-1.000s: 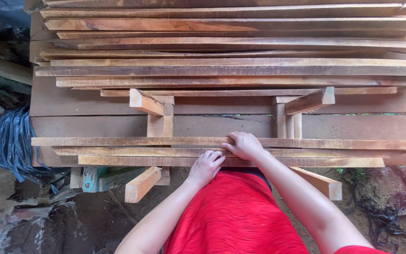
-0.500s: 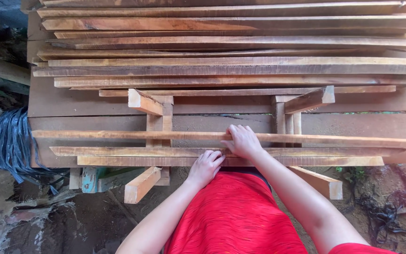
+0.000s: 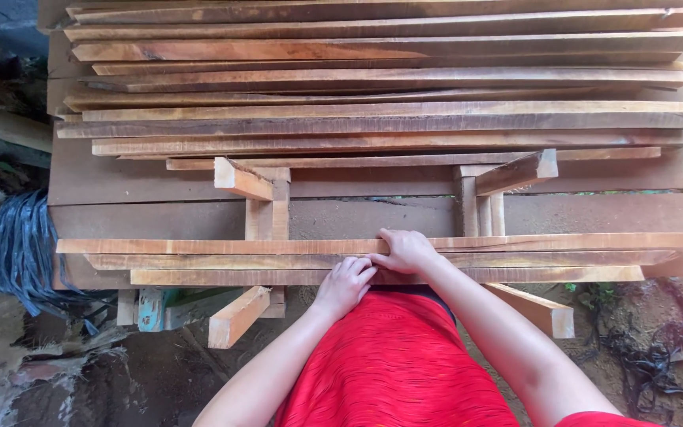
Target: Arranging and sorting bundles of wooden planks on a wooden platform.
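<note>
Three long thin wooden slats lie side by side across a trestle just in front of me. My right hand (image 3: 405, 250) rests palm down on the farthest slat (image 3: 199, 246) and the middle slat (image 3: 563, 258), fingers curled over the far edge. My left hand (image 3: 344, 285) lies flat on the nearest slat (image 3: 215, 277), fingertips touching the middle one. Neither hand lifts anything. I wear a red top (image 3: 393, 364).
A big stack of similar slats (image 3: 381, 87) fills the far half of the wide boards (image 3: 373, 213). Trestle legs and blocks (image 3: 239, 178) (image 3: 515, 170) stick up between. A bundle of blue-black strapping (image 3: 25, 253) hangs at left. Dirt and debris lie below.
My right hand has slid the farthest slat a little away from me, and my left hand has followed onto the near slats. The view has shifted slightly.
</note>
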